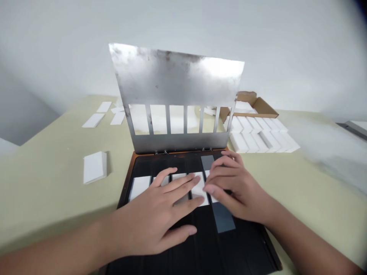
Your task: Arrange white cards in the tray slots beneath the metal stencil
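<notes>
Several white cards [139, 187] lie side by side in the slots of the black tray [243, 244], below the raised metal plate [177, 76]; the left hand [160, 217] rests flat on them, fingers straight and spread, gripping nothing; the right hand [237, 187] is half curled, fingertips on the card at the row's right end, though I cannot tell whether it pinches it; the cards look thin, light, fairly stiff and slick, probably best slid under flat pads or lifted by a long edge; more stacks [260, 137] sit well apart, right.
</notes>
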### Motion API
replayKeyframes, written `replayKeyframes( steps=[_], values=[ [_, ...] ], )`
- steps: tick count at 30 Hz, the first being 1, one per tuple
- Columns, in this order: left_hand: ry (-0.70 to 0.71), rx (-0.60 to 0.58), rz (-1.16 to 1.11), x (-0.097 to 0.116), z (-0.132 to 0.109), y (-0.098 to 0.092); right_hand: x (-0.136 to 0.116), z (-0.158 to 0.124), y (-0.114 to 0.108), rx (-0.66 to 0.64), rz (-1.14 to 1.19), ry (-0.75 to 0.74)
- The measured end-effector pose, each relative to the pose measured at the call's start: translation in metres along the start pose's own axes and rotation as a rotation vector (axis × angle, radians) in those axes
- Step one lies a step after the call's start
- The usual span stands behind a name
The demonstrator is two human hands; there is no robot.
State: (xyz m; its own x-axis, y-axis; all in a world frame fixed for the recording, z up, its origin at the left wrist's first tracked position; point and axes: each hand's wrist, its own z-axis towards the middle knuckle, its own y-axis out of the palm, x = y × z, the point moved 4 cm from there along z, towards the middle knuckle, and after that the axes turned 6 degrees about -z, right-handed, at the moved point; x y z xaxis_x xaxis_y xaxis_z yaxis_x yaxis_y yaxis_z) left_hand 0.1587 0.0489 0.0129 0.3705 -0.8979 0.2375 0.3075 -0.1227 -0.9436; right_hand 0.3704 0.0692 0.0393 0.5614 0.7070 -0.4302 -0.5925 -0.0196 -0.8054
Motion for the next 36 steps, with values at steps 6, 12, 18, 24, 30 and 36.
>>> replayKeyframes(
  steps=[6, 12, 18, 24, 30, 36],
  values=[
    [0.04, 0.072, -0.031, 0.009, 0.011, -0.008, 0.022, -0.001, -0.028, 0.329, 0.054, 0.117],
    [0.0, 0.105, 0.045, 0.016, 0.038, -0.011, 0.045, -0.019, -0.007, 0.177, -0.006, 0.052],
    [0.177, 0.238, 0.12, 0.034, 0.038, -0.007, 0.05, -0.032, -0.003, 0.05, -0.006, 0.044],
    [0.359, 0.151, 0.153, 0.04, 0.038, -0.005, 0.043, -0.03, -0.002, -0.089, 0.007, 0.01],
    [0.356, 0.1, 0.152, 0.037, 0.035, -0.002, 0.04, -0.032, -0.002, -0.076, -0.011, -0.007],
    [0.374, 0.05, 0.147, 0.035, 0.035, 0.003, 0.04, -0.032, -0.004, -0.11, -0.084, -0.027]
  ],
)
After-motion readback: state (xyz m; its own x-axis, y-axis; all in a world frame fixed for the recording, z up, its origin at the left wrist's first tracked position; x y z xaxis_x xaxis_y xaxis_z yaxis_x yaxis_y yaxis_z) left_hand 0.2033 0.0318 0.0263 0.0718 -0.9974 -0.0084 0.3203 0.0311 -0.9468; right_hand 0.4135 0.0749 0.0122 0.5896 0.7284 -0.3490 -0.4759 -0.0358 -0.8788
